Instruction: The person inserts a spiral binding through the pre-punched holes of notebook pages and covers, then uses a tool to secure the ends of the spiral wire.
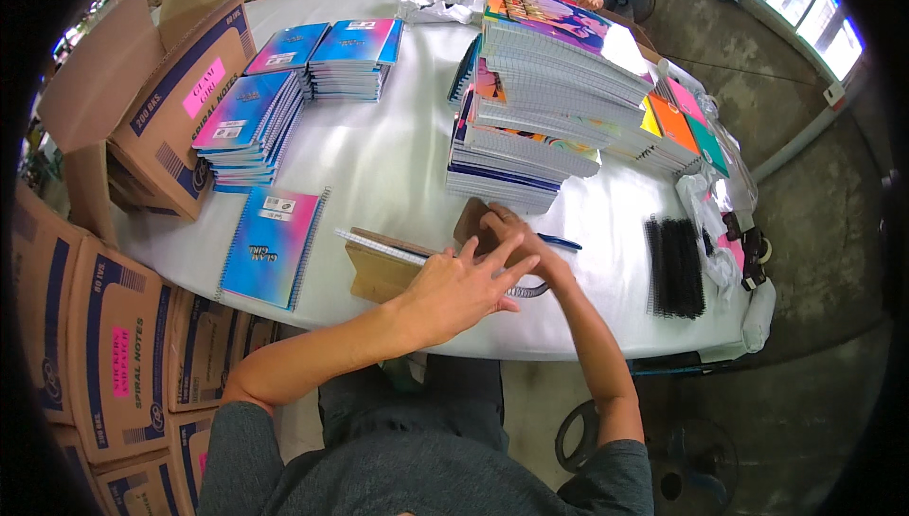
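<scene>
Spiral notebook (379, 272) sits near the table's (379, 161) front edge, apparently tilted up so its coil (536, 290) stays reachable. I find the left hand (456, 291) with fingers parted, lying over it; the right hand (516, 240) curls at the brown board (466, 221) behind. Hands overlap; I cannot tell how firmly either grips. Black coils (675, 270) lie rightward, presumably for easy access.

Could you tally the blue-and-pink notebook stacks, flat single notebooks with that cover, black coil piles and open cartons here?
Blue-and-pink notebook stacks: 3
Flat single notebook: 1
Black coil pile: 1
Open carton: 1
Total: 6
</scene>
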The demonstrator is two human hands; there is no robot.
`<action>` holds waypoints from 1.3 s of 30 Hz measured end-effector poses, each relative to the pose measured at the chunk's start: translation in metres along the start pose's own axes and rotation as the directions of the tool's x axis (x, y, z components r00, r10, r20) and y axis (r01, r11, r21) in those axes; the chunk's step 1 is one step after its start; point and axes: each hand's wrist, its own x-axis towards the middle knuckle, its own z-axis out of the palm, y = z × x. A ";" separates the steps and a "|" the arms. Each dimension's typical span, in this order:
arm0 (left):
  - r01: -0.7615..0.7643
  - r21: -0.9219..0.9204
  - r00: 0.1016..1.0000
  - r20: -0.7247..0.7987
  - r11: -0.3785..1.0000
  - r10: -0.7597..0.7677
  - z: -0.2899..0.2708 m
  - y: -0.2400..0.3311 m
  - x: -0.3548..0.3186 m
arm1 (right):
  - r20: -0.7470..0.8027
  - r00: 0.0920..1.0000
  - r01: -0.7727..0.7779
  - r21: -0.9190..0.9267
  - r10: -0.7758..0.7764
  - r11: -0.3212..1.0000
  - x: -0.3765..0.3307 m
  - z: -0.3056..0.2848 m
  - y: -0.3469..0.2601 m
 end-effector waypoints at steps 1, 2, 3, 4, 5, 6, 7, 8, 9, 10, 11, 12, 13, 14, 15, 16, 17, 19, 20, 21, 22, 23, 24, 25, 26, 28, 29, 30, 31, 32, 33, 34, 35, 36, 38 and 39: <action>0.014 -0.032 0.996 0.087 0.999 -0.011 0.003 -0.005 -0.004 | 0.023 1.000 -0.003 -0.074 0.004 0.997 0.007 0.003 -0.012; 0.018 -0.074 0.986 0.166 0.997 -0.005 0.004 -0.007 -0.005 | 0.042 0.999 -0.017 -0.158 0.024 0.987 0.008 -0.003 -0.024; 0.046 -0.076 0.988 0.153 0.996 -0.034 0.001 -0.007 -0.005 | 0.093 0.996 0.000 -0.014 0.001 1.000 0.009 -0.015 -0.019; 0.064 -0.085 0.990 0.134 0.994 -0.052 -0.003 -0.005 -0.001 | 0.139 0.990 0.000 0.122 -0.018 0.993 0.001 -0.035 -0.008; 0.107 -0.089 0.987 0.126 0.990 -0.095 -0.004 -0.008 -0.002 | 0.189 0.982 -0.101 0.467 0.013 0.878 -0.004 -0.056 -0.014; 0.171 -0.098 0.985 0.042 0.980 -0.168 -0.001 -0.017 -0.012 | 0.308 0.939 -0.300 0.512 0.154 0.805 0.004 -0.089 -0.056; 0.168 -0.128 0.981 -0.072 0.977 -0.179 -0.002 -0.016 -0.010 | 0.230 0.967 -0.095 0.722 -0.108 0.685 -0.013 -0.105 -0.051; 0.171 -0.157 0.965 -0.174 0.973 -0.198 -0.001 -0.017 -0.009 | 0.088 0.934 0.092 0.878 -0.347 0.470 -0.023 -0.115 -0.051; 0.164 -0.174 0.964 -0.179 0.971 -0.195 0.000 -0.017 -0.007 | 0.182 0.922 0.059 0.806 -0.341 0.589 -0.024 -0.113 -0.052; 0.158 -0.188 0.964 -0.181 0.969 -0.193 0.001 -0.017 -0.005 | 0.270 0.906 0.034 0.719 -0.324 0.694 -0.021 -0.113 -0.062; 0.152 -0.203 0.965 -0.182 0.967 -0.190 0.003 -0.017 -0.005 | 0.383 0.920 -0.165 0.559 -0.077 0.812 -0.019 -0.118 -0.074; 0.160 -0.189 0.966 -0.174 0.969 -0.194 0.003 -0.017 -0.006 | 0.425 0.904 -0.178 0.455 -0.037 0.873 -0.011 -0.117 -0.076; 0.168 -0.171 0.964 -0.179 0.971 -0.198 0.001 -0.018 -0.006 | 0.336 0.937 -0.146 0.612 -0.089 0.777 -0.016 -0.118 -0.071; 0.177 -0.161 0.961 -0.185 0.971 -0.206 0.002 -0.018 -0.005 | 0.245 0.962 -0.106 0.745 -0.122 0.658 -0.022 -0.118 -0.066; 0.183 -0.162 0.959 -0.186 0.970 -0.212 0.001 -0.018 -0.004 | 0.144 0.950 0.030 0.842 -0.278 0.538 -0.023 -0.113 -0.063; 0.194 -0.158 0.960 -0.172 0.968 -0.221 0.000 -0.019 -0.005 | 0.018 0.910 0.152 0.915 -0.414 0.375 -0.023 -0.104 -0.063; 0.206 -0.155 0.960 -0.159 0.966 -0.230 -0.001 -0.020 -0.006 | 0.181 0.952 0.030 0.749 -0.248 0.662 -0.025 -0.103 -0.059; 0.178 -0.157 0.953 -0.218 0.971 -0.210 0.002 -0.021 -0.005 | 0.327 0.944 -0.170 0.609 -0.051 0.774 -0.021 -0.105 -0.067; 0.161 -0.156 0.947 -0.253 0.975 -0.197 0.002 -0.022 -0.004 | 0.381 0.923 -0.264 0.520 0.056 0.813 -0.017 -0.108 -0.072; 0.180 -0.138 0.949 -0.235 0.974 -0.209 0.000 -0.024 -0.004 | 0.227 0.970 -0.117 0.754 -0.090 0.646 -0.029 -0.101 -0.054; 0.206 -0.128 0.951 -0.207 0.970 -0.229 0.000 -0.024 -0.006 | 0.174 0.969 -0.036 0.799 -0.173 0.601 -0.029 -0.098 -0.055; 0.230 -0.117 0.952 -0.180 0.966 -0.248 0.001 -0.023 -0.007 | 0.115 0.961 0.042 0.837 -0.251 0.546 -0.028 -0.094 -0.057; 0.225 -0.132 0.948 -0.198 0.965 -0.248 0.003 -0.022 -0.007 | 0.052 0.945 0.118 0.867 -0.323 0.483 -0.027 -0.091 -0.058; 0.214 -0.133 0.946 -0.217 0.968 -0.239 0.003 -0.023 -0.005 | 0.211 0.970 -0.070 0.724 -0.124 0.686 -0.024 -0.096 -0.060; 0.203 -0.135 0.944 -0.236 0.970 -0.230 0.002 -0.024 -0.005 | 0.224 0.971 -0.100 0.704 -0.086 0.703 -0.022 -0.098 -0.063; 0.239 -0.114 0.952 -0.166 0.964 -0.256 -0.001 -0.026 -0.008 | 0.260 0.966 -0.173 0.651 -0.003 0.739 -0.019 -0.109 -0.074; 0.259 -0.109 0.953 -0.135 0.960 -0.273 -0.001 -0.025 -0.008 | 0.043 0.978 0.050 0.902 -0.205 0.429 -0.027 -0.099 -0.060; 0.256 -0.128 0.952 -0.141 0.958 -0.273 0.000 -0.025 -0.007 | 0.118 0.976 -0.001 0.842 -0.183 0.540 -0.028 -0.101 -0.056; 0.253 -0.145 0.952 -0.138 0.957 -0.273 0.001 -0.025 -0.007 | 0.187 0.971 -0.049 0.771 -0.152 0.635 -0.027 -0.102 -0.060; 0.247 -0.149 0.956 -0.125 0.957 -0.266 0.001 -0.026 -0.009 | 0.239 0.964 -0.087 0.698 -0.117 0.711 -0.025 -0.099 -0.070; 0.246 -0.137 0.956 -0.131 0.959 -0.264 0.003 -0.026 -0.012 | 0.373 0.925 -0.275 0.530 0.071 0.802 -0.016 -0.097 -0.080; 0.239 -0.127 0.954 -0.156 0.963 -0.258 0.004 -0.027 -0.013 | 0.318 0.948 -0.212 0.610 0.009 0.764 -0.018 -0.094 -0.077; 0.232 -0.127 0.948 -0.192 0.964 -0.253 0.004 -0.027 -0.010 | 0.264 0.963 -0.150 0.670 -0.045 0.727 -0.022 -0.091 -0.069; 0.231 -0.112 0.948 -0.198 0.966 -0.250 0.000 -0.028 -0.009 | 0.207 0.974 -0.086 0.725 -0.096 0.684 -0.026 -0.091 -0.063; 0.259 -0.082 0.948 -0.170 0.963 -0.269 -0.001 -0.029 -0.013 | 0.118 0.981 -0.012 0.831 -0.156 0.557 -0.026 -0.090 -0.070; 0.266 -0.083 0.945 -0.175 0.960 -0.276 0.002 -0.030 -0.014 | 0.231 0.969 -0.118 0.742 -0.087 0.659 -0.022 -0.092 -0.072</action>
